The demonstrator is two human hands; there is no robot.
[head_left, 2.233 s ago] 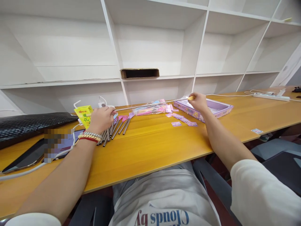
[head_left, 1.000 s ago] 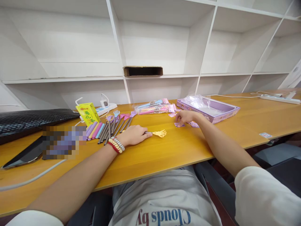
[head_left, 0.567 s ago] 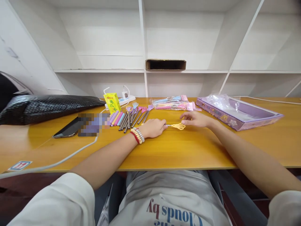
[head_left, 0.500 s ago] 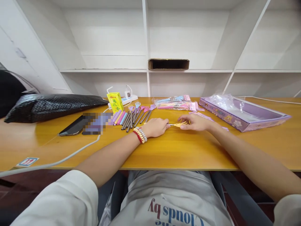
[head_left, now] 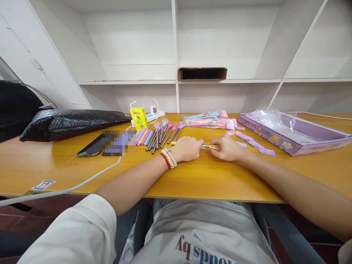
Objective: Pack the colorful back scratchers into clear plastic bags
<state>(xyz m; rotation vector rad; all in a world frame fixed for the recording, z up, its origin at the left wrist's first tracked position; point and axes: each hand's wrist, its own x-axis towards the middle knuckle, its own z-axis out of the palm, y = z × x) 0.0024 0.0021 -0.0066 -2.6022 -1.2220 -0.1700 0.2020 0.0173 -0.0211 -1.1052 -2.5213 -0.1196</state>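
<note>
A yellow back scratcher (head_left: 215, 147) with a thin metal rod is held level just above the table, between my hands. My left hand (head_left: 188, 148) is closed around its handle and rod; a yellow handle end sticks out behind the fingers. My right hand (head_left: 227, 147) grips the yellow head, whose claw is mostly hidden by the fingers. To the left lie several metal-rod pieces with hand-shaped heads (head_left: 164, 122) in blue, pink and purple. Beside them is a row of coloured tube handles (head_left: 143, 137).
Wrapped back scratchers (head_left: 206, 121) lie behind my hands. Small purple cards (head_left: 249, 139) and an open purple box (head_left: 299, 149) are at right. A yellow drink carton (head_left: 139, 119), phone (head_left: 92, 146), white cable (head_left: 96, 173) and black bubble bag (head_left: 74, 124) are at left.
My right hand's fingers have closed over the yellow head, which showed more before. The left hand keeps its hold on the handle. The whole view has shifted slightly.
</note>
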